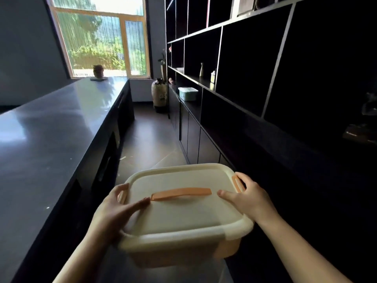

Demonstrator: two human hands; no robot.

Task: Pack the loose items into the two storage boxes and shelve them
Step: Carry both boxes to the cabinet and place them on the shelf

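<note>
- A cream storage box (183, 213) with its lid on fills the lower middle of the frame, carried in the air between both hands above the dark floor (151, 139).
- An orange handle (181, 194) lies flat across the middle of the lid, and an orange side latch (236, 183) shows at the box's right edge; another latch sits at the left edge, partly hidden by fingers.
- The left hand (116, 211) grips the box's left side, thumb laid flat on the lid with its tip just touching the end of the handle, fingers curled over the left rim.
- The right hand (246, 198) grips the right side, thumb resting on the lid near the other end of the handle, fingers wrapped round the rim by the latch.
- A second storage box (188, 93), pale green with a white lid, stands on the low ledge of the dark shelving unit (255, 78) in the middle right of the frame, well apart from the carried one.
- A long dark desk (51, 129) runs along the left of the frame; a brown pot (98, 71) stands at its far end before the window (102, 37).
- A tall vase (159, 94) stands on the floor by the far end of the shelving.
</note>
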